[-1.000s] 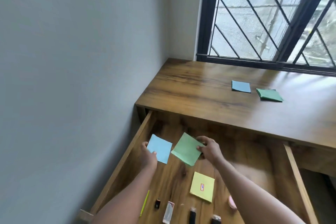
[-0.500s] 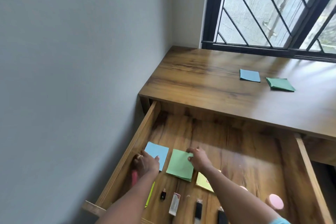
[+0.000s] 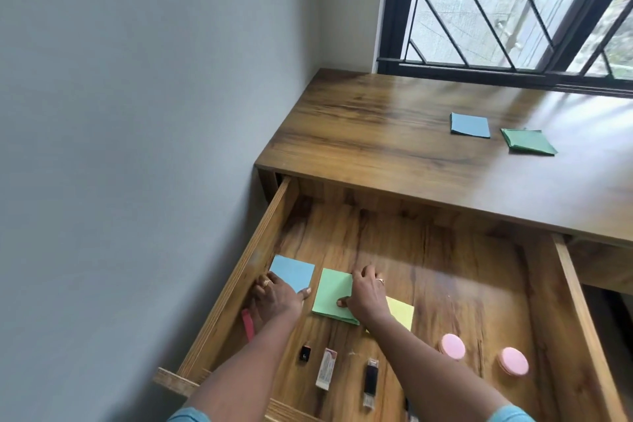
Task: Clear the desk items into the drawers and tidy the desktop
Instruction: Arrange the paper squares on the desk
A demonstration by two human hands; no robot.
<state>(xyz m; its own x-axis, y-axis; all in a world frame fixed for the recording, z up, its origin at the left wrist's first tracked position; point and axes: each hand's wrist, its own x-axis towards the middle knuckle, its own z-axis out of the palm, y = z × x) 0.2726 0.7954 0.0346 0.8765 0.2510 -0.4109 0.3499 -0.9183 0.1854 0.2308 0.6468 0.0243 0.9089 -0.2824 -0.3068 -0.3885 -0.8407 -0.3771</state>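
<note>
The green pad (image 3: 332, 295) lies flat on the drawer floor, toward the near left. The blue pad (image 3: 293, 272) sits just left of it across a narrow gap, and the yellow pad (image 3: 402, 315) just right, the join hidden by the wrist. The right hand (image 3: 364, 295) holds the green pad, thumb on top and fingers bent over its right edge. The left hand (image 3: 274, 298) holds the blue pad at its near left corner, fingers bent at the left edge, thumb laid along the near edge.

The step looks like setting these 2 pads down in a row. To do it well, square each pad to the drawer (image 3: 239, 281) side and keep the gaps even. Press each pad flat before letting go so loose sheets do not fan. Lift the fingers straight up so neither pad drags out of line.

Small things lie nearer: a red strip (image 3: 247, 324) under the left wrist, a black stick (image 3: 370, 378) and 2 pink discs (image 3: 452, 347). Wrists are best kept high to avoid nudging them.

On the desk (image 3: 376, 147), far right, a far blue pad (image 3: 470, 125) and a dark green pad (image 3: 527, 146) wait side by side; the bare far part of the drawer could take them next
</note>
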